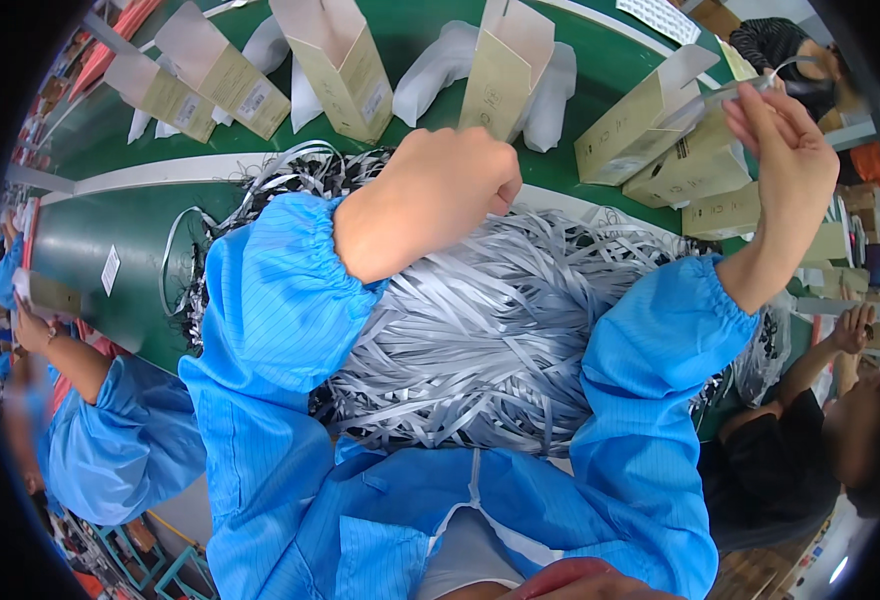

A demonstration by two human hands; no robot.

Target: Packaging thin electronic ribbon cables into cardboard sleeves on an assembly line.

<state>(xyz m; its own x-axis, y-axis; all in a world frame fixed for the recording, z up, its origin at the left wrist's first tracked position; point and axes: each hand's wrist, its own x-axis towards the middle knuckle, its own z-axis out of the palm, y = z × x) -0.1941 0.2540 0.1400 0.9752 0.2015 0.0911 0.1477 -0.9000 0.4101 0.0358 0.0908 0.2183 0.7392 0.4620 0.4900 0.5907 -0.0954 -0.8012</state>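
Observation:
My left hand [430,195] is curled closed above a large heap of silvery grey flat straps [480,350]. Its back is up, so whatever its fingers hold is hidden. Raised at the far right, my right hand [790,165] has its thumb and index fingertips pinched together, the other fingers looser. A small greyish thing at those fingertips is too unclear to name. Just left of that hand stand an open beige carton [620,135] with its flap up and another beige carton [695,165] leaning beside it.
More open beige cartons [335,75] stand along the green conveyor [130,215], white wrapped pouches [435,70] between them. A white rail [150,172] separates the belt from my side. People work at left [120,430], right [780,450] and far right [780,50].

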